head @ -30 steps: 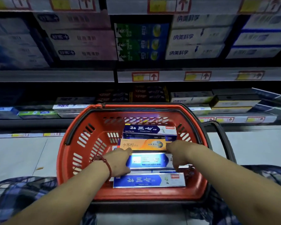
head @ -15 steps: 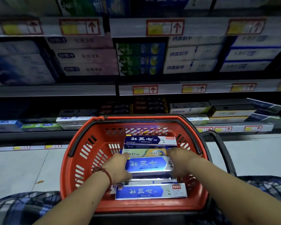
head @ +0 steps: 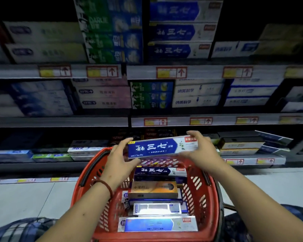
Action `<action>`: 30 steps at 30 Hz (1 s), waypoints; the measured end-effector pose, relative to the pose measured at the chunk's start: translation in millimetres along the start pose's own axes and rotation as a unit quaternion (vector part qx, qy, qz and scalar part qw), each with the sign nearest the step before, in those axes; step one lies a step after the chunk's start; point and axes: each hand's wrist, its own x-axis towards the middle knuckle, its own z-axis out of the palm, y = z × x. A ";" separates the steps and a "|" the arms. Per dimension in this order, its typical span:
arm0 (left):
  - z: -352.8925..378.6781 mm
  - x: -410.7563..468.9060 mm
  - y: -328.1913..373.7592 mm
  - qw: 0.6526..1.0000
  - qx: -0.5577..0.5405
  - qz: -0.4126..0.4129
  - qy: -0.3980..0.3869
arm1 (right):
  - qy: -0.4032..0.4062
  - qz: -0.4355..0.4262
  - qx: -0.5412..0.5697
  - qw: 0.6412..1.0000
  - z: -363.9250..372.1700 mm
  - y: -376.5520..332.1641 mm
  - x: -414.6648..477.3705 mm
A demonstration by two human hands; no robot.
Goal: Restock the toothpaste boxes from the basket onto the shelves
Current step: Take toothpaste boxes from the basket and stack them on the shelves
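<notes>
White cartons (head: 42, 41) on the far-left shelves (head: 59, 121) are too blurred to read. The left hand (head: 120, 161) grips the left end of a blue toothpaste box (head: 162, 147), held level above the red basket (head: 147, 236). The right hand (head: 202, 147) clasps its right end, covering that corner. Below in the basket lie an orange box (head: 154, 188) and a glare-washed box (head: 156, 208).

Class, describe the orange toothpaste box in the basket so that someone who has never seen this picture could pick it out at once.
Find the red shopping basket in front of the shelves. Among the boxes lying crosswise in it, the orange toothpaste box sits midway, between a dark blue box beyond and a silvery box nearer. It alone is orange; its neighbours are blue or silvery.
</notes>
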 end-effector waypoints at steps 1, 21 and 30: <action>-1.6 -2.3 7.7 1.000 -0.014 0.003 0.015 | 0.023 -0.006 0.026 0.999 -5.5 -5.9 0.3; -34.1 62.7 176.5 0.954 -0.228 0.105 0.166 | 0.186 -0.119 0.317 0.922 -99.6 -95.5 53.2; -26.8 129.9 225.4 0.966 -0.171 0.110 0.157 | 0.213 -0.161 0.278 0.923 -162.1 -113.3 112.2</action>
